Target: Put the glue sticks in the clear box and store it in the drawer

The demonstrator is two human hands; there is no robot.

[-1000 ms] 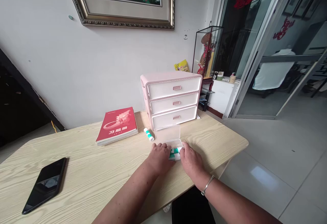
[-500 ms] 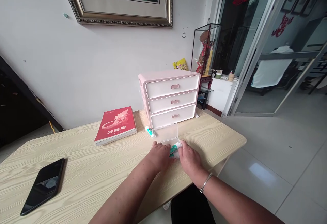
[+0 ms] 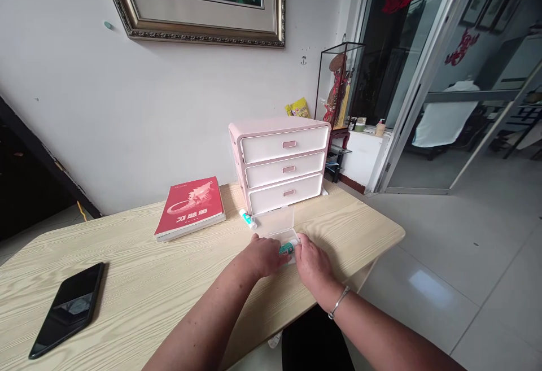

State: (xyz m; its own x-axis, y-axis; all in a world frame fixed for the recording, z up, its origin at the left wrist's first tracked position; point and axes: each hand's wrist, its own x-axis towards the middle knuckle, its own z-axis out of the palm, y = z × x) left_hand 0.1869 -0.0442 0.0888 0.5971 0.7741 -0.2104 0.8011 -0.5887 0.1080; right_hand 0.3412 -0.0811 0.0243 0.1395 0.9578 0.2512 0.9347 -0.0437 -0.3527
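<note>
A small clear plastic box lies open on the wooden table, its lid tilted up towards the drawers. My left hand and my right hand meet at the box's near side, fingers curled around a small green-and-white item between them. A white-and-green glue stick lies just left of the box, apart from my hands.
A pink three-drawer organiser stands behind the box, all drawers closed. A red book lies to its left and a black phone near the table's left front. The table's right edge drops to a tiled floor.
The green-and-white item has shifted slightly between my fingers; both hands stay at the box. The view has drifted a little.
</note>
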